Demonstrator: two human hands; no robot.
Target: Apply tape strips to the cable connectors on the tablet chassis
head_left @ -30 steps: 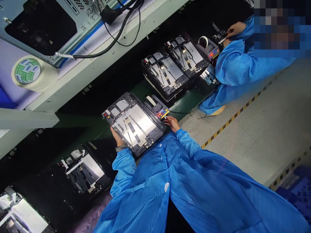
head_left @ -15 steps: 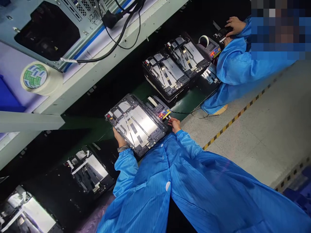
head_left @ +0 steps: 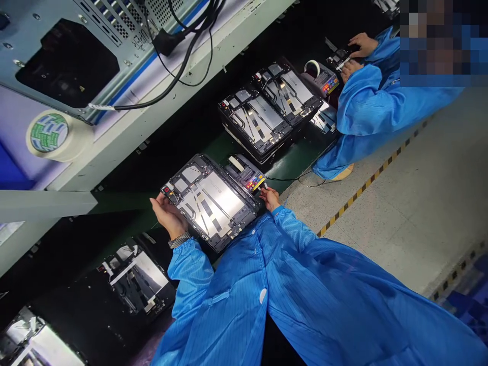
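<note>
An opened tablet-like device [head_left: 213,203], with a silver battery plate, flex cables and circuit boards bared, lies on top of a stack in front of me. My left hand [head_left: 170,218] is beside its left edge, thumb apart from the fingers, which are partly hidden by the device. Right of the stack stands a grey automatic tape dispenser [head_left: 246,173] with a lit red display, coloured buttons and a pale tape roll. At its front, my right hand [head_left: 270,198] is closed in a pinch on a short white strip of tape [head_left: 266,186].
More opened devices [head_left: 255,119] are stacked beyond the dispenser. Others [head_left: 141,277] lie at lower left. A co-worker's hands [head_left: 356,56] work near a second dispenser [head_left: 324,79]. A masking tape roll [head_left: 49,133] and a metal computer case [head_left: 125,66] with cables sit on the shelf.
My left hand has shifted left along the device's edge, and its thumb has come away from the fingers. My right hand stays at the dispenser. The co-worker's hands have moved slightly.
</note>
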